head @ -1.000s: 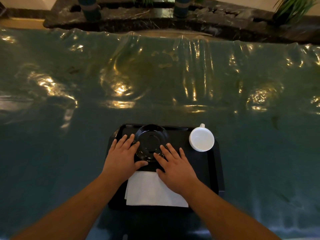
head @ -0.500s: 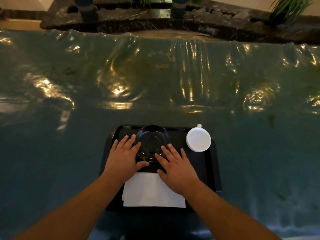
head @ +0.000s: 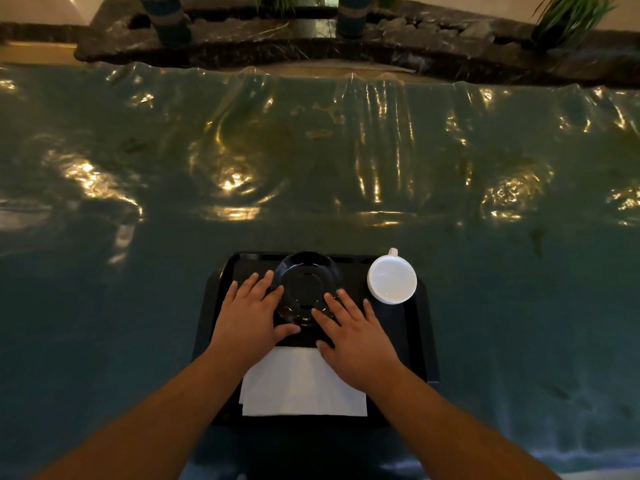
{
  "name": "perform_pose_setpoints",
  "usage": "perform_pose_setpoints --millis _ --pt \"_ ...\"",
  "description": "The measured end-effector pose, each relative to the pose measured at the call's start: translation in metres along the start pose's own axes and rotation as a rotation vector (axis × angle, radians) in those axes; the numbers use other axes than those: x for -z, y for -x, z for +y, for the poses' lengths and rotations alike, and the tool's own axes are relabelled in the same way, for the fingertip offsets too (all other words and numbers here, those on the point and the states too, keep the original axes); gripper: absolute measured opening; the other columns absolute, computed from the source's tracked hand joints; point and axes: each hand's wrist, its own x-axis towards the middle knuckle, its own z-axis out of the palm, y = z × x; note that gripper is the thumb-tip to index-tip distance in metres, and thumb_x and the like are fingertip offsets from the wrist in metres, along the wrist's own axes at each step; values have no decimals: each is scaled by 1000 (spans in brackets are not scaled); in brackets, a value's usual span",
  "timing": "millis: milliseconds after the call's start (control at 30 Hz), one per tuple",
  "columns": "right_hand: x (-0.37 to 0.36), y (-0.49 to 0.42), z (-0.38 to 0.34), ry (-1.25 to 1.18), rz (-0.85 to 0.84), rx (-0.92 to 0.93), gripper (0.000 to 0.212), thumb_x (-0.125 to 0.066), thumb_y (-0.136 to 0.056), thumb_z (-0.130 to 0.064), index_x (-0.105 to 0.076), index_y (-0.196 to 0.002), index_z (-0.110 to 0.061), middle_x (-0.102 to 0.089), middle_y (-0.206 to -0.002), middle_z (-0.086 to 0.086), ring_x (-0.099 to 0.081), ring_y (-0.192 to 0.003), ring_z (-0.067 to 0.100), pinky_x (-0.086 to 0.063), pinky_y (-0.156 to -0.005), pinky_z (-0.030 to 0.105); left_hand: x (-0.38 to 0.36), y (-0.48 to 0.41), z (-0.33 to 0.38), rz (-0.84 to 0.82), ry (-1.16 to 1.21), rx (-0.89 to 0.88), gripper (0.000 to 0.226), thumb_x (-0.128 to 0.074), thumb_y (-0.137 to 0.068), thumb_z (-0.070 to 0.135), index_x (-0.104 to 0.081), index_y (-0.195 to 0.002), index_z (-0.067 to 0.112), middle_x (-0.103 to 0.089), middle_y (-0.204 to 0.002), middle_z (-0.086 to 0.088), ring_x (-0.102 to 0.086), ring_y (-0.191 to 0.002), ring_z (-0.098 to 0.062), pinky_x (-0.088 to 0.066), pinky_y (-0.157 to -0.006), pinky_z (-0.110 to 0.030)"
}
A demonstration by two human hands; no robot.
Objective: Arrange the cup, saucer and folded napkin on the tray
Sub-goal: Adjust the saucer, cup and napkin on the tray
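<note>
Presently table [head: 138,306], under glossy green sheeting, is carrying tray [head: 424,341]. Napkin [head: 304,386] is lying at tray's near edge. Saucer [head: 306,285] is sitting far-centre; cup [head: 392,279] is standing just right of it. Left hand [head: 249,315] and right hand [head: 356,336], fingers spread flat, are touching saucer's sides, gripping nothing.

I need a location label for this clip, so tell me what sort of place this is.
Probably a hotel or restaurant dining area: a table under glossy plastic sheeting, a serving tray with cup, saucer and napkin, and a stone planter ledge behind.
</note>
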Motion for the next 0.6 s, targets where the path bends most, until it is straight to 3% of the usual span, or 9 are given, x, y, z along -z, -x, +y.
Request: perform_pose_setpoints --millis 133,267,367,500,600 --pt "7 4 -4 -48 33 13 63 -28 -104 -59 -17 -161 -36 -8 -172 1 11 -156 23 8 -122 51 4 0 2 -5 -11 -22 98 -27 -82 91 -28 -159 31 -10 -172 -1 -4 -157 -23 -1 -126 -51" --pt "23 16 -2 -153 231 1 60 -37 -103 -52 -32 -159 -31 -29 -167 1 -14 -156 25 -4 -123 42 20 -6 14 99 48 -86 97 -18 -83 90 -36 -157 30 -21 -170 -1 -13 -157 -23 -7 -126 -51" --pt "36 26 13 -191 358 -71 59 -44 -101 -48 -41 -156 -26 -40 -161 3 -26 -152 26 -21 -123 45 36 -22 37 135 110 -154 89 -25 -87 84 -38 -156 29 -26 -168 -1 -20 -155 -22 -13 -126 -49" --pt "46 37 40 -215 392 -151 61 -48 -99 -46 -43 -155 -22 -41 -160 8 -29 -150 29 -26 -121 47 48 -44 71 104 183 -275 81 -41 -89 78 -35 -156 32 -31 -166 4 -33 -148 -19 -23 -121 -42" --pt "48 45 58 -259 415 -228 64 -58 -98 -41 -40 -155 -21 -40 -160 8 -32 -147 28 -32 -119 47 49 -57 94 44 294 -267 77 -52 -91 70 -32 -157 35 -28 -167 10 -37 -146 -18 -35 -115 -41"
